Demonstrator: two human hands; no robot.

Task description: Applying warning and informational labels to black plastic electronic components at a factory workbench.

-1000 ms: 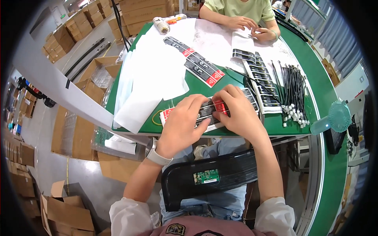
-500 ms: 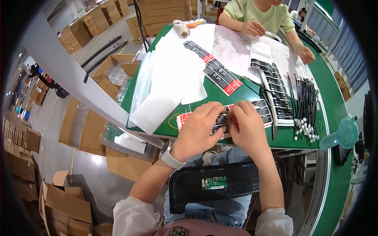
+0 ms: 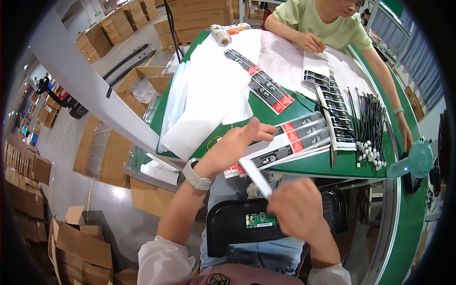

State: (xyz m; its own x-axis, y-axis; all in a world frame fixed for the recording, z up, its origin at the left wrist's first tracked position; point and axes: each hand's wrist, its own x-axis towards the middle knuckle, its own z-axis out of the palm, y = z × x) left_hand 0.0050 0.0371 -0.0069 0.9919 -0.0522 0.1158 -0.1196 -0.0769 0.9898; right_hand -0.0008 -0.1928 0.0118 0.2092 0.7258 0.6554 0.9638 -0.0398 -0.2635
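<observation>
At the table's near edge lies a stack of black, red and white label sheets (image 3: 297, 137). My left hand (image 3: 230, 147) is over the left end of this stack, fingers stretched out to the right; whether they press on the sheets is hard to tell. Below and to the right, my right hand (image 3: 297, 209), smeared by motion, grips the end of a narrow white strip (image 3: 256, 178). The strip's other end reaches up to the label stack's near edge. Under my right hand a black tray (image 3: 228, 232) rests on my lap, with a green circuit board (image 3: 259, 220) in it.
White paper sheets (image 3: 204, 104) cover the table's left. Another label strip (image 3: 261, 83) lies beyond the stack. To the right are more black labels (image 3: 337, 114), a bundle of black cables (image 3: 370, 114) and a teal fan (image 3: 420, 159). A co-worker (image 3: 327, 28) sits opposite.
My right hand has pulled back toward me, drawing the white strip from the labels. My left hand has opened and shifted slightly left. The co-worker's arm now reaches down the table's right side.
</observation>
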